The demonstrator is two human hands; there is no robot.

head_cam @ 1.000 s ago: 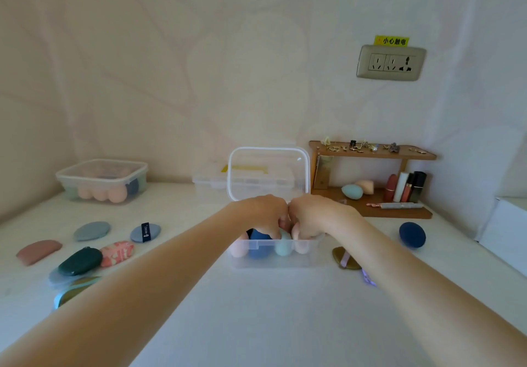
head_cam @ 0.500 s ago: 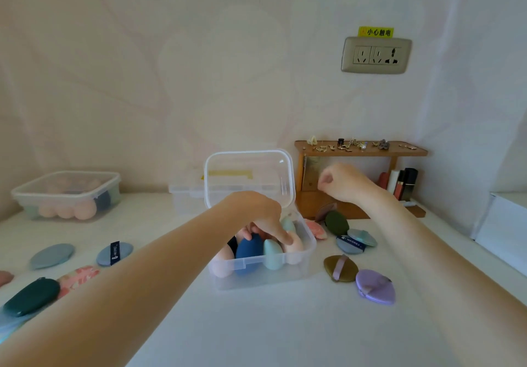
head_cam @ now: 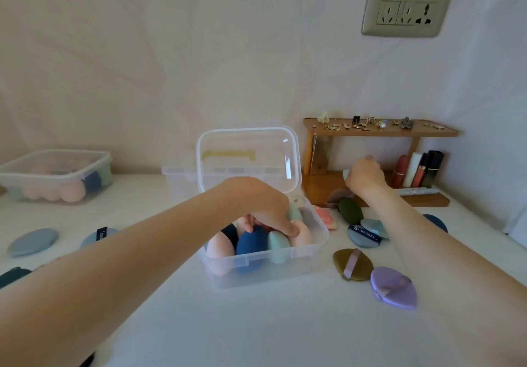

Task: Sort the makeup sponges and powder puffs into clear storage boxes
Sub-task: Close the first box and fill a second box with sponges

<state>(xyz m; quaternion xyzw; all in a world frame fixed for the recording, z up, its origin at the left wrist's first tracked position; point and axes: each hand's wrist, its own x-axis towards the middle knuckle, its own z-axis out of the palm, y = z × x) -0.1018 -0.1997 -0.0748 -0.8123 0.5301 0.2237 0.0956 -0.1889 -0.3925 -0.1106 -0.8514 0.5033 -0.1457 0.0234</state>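
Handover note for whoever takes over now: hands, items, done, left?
Left hand: inside the open clear box, fingers pressing on the sponges.
Right hand: at the wooden shelf, closed around a pale teal sponge.
Done: closed box far left holds sponges.
Left: powder puffs still loose on the table, both sides of the open box.

glossy clear plastic box (lid too), matt sponges, wooden shelf
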